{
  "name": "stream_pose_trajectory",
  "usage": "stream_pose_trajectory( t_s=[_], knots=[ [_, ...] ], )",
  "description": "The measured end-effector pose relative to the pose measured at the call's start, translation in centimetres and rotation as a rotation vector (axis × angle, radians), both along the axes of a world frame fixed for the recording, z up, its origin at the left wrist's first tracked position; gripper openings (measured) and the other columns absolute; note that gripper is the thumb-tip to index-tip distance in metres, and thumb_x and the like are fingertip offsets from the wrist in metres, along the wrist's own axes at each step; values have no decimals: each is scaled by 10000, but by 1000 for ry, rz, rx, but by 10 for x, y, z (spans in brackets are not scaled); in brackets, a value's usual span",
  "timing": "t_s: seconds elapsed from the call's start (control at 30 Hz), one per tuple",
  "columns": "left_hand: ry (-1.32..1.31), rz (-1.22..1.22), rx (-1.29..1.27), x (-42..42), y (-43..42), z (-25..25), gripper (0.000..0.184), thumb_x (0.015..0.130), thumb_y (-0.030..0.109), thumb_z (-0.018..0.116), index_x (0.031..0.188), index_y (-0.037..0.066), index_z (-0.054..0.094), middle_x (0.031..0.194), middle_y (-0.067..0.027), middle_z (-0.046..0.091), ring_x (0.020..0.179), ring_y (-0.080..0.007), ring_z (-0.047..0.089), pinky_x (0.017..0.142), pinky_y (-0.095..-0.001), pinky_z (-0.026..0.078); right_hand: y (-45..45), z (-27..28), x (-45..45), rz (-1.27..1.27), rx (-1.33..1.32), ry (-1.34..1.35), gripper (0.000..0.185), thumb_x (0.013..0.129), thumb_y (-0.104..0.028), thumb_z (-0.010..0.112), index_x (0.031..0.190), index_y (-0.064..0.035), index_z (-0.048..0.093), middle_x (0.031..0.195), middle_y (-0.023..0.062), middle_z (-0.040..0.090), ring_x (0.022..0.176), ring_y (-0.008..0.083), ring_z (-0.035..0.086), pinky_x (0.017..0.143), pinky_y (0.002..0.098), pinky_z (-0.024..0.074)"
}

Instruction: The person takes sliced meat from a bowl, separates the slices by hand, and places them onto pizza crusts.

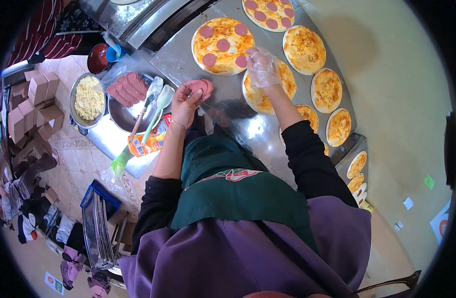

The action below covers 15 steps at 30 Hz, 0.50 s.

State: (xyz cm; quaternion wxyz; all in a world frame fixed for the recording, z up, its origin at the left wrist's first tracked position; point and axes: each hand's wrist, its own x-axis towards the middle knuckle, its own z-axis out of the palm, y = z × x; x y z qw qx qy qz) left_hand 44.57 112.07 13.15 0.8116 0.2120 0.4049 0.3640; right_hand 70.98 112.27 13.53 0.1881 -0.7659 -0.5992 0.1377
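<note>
Closely pinched in the bare fingers of the left hand (184, 105) is a small stack of round pink sausage slices (203, 88), held above the steel worktop (180, 49). The right hand (263, 68), in a clear plastic glove, reaches over with its fingertips beside a slice at the right edge of the large sausage-topped pizza (219, 32); whether they grip it I cannot tell. That pizza carries five visible slices, one in the middle and the others around it.

Bare steel lies between the left hand and this pizza, and more shines below the hands, towards the green apron (223, 198). On the right, room is tight: the gloved hand and forearm partly cover a cheese pizza (255, 97), and further pizzas (327, 90) crowd the worktop's edge along the pale wall (392, 74). Another sausage-topped pizza (257, 6) sits at the far end.

To the left, close by the left forearm, a metal bowl (122, 119) holds a bag of sausage slices (126, 89) and two spatulas (163, 98), their handles jutting over the rim (an obstacle on that side). Beside it are an orange packet (151, 143), a bowl of crumbly yellow topping (88, 98), a red bowl (96, 59) and a blue jug (116, 53).
</note>
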Motion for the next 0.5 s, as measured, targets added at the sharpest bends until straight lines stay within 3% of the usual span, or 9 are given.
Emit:
stream_pose_trajectory(
  t_s=[0.07,0.13,0.37,0.5],
  knots=[
    [-7,-1,-4,1,1,0,251,870,-44,565,1106,29,520,1081,-110,571,978,-242,613,870,-408,541,-1,-5,1,75,-12,48,262,778,-73,574,1032,-80,638,1044,89,646,955,265,613,857,359,484],
    [-2,-2,-1,3,1,0,253,871,-41,567,1110,26,519,1084,-109,569,979,-240,613,869,-404,543,-1,-9,-5,237,-35,-172,333,772,-40,531,1093,-75,614,1137,72,617,1014,257,586,875,347,479],
    [37,-12,10,5,4,-2,243,879,-20,570,1115,9,517,1092,-107,564,986,-230,607,870,-388,544,23,-20,-23,367,50,-319,412,814,-61,493,1221,-103,544,1271,73,538,1090,281,537,907,360,462],
    [32,-5,8,8,7,-2,241,884,-1,572,1118,1,514,1097,-107,563,992,-227,605,876,-381,541,31,-11,-24,404,-166,-344,410,848,-99,482,1254,-128,524,1310,82,511,1113,287,528,922,369,451]
  ],
)
